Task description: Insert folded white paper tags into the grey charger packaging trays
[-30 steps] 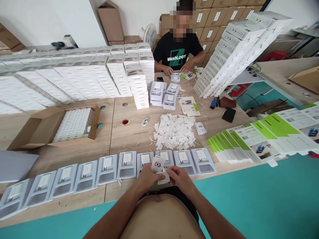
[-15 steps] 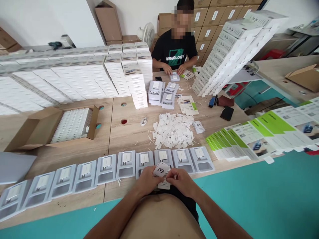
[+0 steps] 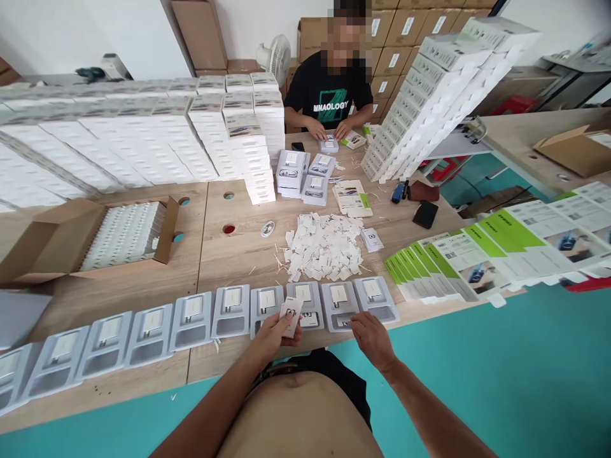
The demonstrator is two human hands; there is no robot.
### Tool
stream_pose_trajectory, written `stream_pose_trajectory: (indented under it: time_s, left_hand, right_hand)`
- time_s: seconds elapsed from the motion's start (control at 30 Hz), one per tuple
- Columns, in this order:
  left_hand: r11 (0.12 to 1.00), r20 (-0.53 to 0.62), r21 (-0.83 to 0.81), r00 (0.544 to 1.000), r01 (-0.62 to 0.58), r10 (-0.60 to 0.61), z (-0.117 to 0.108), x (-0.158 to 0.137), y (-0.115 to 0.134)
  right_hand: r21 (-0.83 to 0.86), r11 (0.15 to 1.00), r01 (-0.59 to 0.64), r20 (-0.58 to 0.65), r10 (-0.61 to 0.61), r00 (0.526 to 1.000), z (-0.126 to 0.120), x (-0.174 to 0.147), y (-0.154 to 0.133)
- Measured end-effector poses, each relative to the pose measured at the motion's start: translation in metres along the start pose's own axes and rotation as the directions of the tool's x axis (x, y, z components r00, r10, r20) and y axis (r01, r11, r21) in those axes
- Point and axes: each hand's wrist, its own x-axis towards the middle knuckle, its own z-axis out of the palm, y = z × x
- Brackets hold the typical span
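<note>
My left hand [image 3: 277,331] is closed around a small stack of white cards [image 3: 291,315] printed with a black lightning-bolt symbol, held over the front of the tray row. My right hand [image 3: 373,340] has its fingers curled together at the right end of a white card [image 3: 344,322], which lies in the lower compartment of a grey plastic tray [image 3: 326,294]. A similar card [image 3: 309,319] lies in the tray just left of it. White chargers [image 3: 338,293] sit in the upper compartments of the trays. My right hand partly covers the rightmost tray [image 3: 392,299].
A heap of small white paper pieces [image 3: 324,248] lies behind the trays, beside a card stack [image 3: 371,240]. Green-and-white box sleeves [image 3: 506,229] fan out at right. White boxes [image 3: 258,149] and an open carton [image 3: 165,235] stand left. A co-worker [image 3: 329,89] handles a tray opposite.
My hands have parted: the left stays with the card stack, while the right has moved rightward to a tray. A card now shows in that tray's lower compartment. The view has shifted slightly.
</note>
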Motion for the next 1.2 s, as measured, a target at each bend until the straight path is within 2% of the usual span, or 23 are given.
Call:
stream_pose_trajectory:
  time_s: [0.1, 0.17, 0.2, 0.27, 0.3, 0.33, 0.4, 0.47, 0.57, 0.63, 0.7, 0.8, 0.93, 1.1, 1.2]
  left_hand:
    - [0.983, 0.025, 0.171, 0.998, -0.061, 0.058, -0.001, 0.0, -0.002]
    - [0.909, 0.093, 0.376, 0.984, -0.178, 0.154, -0.001, 0.001, -0.002]
    - [0.832, 0.156, 0.49, 0.965, -0.262, 0.212, 0.0, 0.002, -0.002]
    - [0.565, 0.341, 0.695, 0.896, -0.445, 0.286, 0.004, 0.008, -0.003]
    - [0.419, 0.43, 0.75, 0.858, -0.512, 0.28, 0.006, 0.013, -0.005]
    - [0.312, 0.492, 0.773, 0.833, -0.552, 0.253, 0.009, 0.018, -0.007]
    - [0.195, 0.548, 0.792, 0.815, -0.578, 0.188, 0.014, 0.031, -0.015]
    - [0.162, 0.543, 0.81, 0.825, -0.564, 0.154, 0.016, 0.042, -0.023]
    - [0.108, 0.527, 0.834, 0.839, -0.541, 0.138, 0.017, 0.052, -0.033]
    - [0.081, 0.524, 0.84, 0.841, -0.536, 0.135, 0.017, 0.054, -0.037]
    - [0.063, 0.515, 0.848, 0.846, -0.526, 0.139, 0.017, 0.053, -0.038]
    - [0.041, 0.489, 0.864, 0.856, -0.502, 0.169, 0.017, 0.052, -0.042]
    - [0.009, 0.483, 0.869, 0.852, -0.495, 0.201, 0.017, 0.053, -0.048]
    - [0.009, 0.483, 0.868, 0.848, -0.497, 0.218, 0.019, 0.058, -0.053]
    - [0.023, 0.488, 0.863, 0.845, -0.505, 0.218, 0.019, 0.061, -0.054]
  right_hand:
    - [-0.13, 0.991, 0.023, 0.068, -0.014, 0.998, -0.003, 0.004, -0.004]
    - [-0.14, 0.989, 0.057, 0.088, -0.045, 0.995, -0.004, 0.004, -0.005]
    - [-0.138, 0.988, 0.072, 0.087, -0.061, 0.994, -0.004, 0.003, -0.004]
    - [-0.131, 0.985, 0.112, 0.082, -0.102, 0.991, 0.0, -0.001, -0.004]
    - [-0.125, 0.982, 0.138, 0.085, -0.128, 0.988, 0.003, -0.003, -0.003]
    - [-0.118, 0.98, 0.161, 0.087, -0.151, 0.985, 0.007, -0.005, -0.003]
    - [-0.088, 0.98, 0.178, 0.083, -0.17, 0.982, 0.013, -0.007, -0.004]
    - [-0.02, 0.993, 0.115, 0.054, -0.114, 0.992, 0.015, -0.007, -0.006]
    - [0.128, 0.99, -0.068, 0.021, 0.065, 0.998, 0.012, -0.004, -0.007]
    - [0.19, 0.974, -0.122, 0.011, 0.122, 0.992, 0.008, -0.002, -0.007]
    - [0.188, 0.979, -0.081, -0.016, 0.085, 0.996, 0.004, 0.0, -0.007]
    - [0.063, 0.998, -0.012, -0.043, 0.015, 0.999, 0.004, 0.003, -0.01]
    - [-0.088, 0.996, -0.014, 0.02, 0.016, 1.0, 0.008, 0.01, -0.018]
    - [-0.114, 0.994, -0.002, 0.147, 0.018, 0.989, 0.009, 0.017, -0.024]
    - [-0.11, 0.993, -0.033, 0.162, 0.051, 0.986, 0.009, 0.018, -0.024]
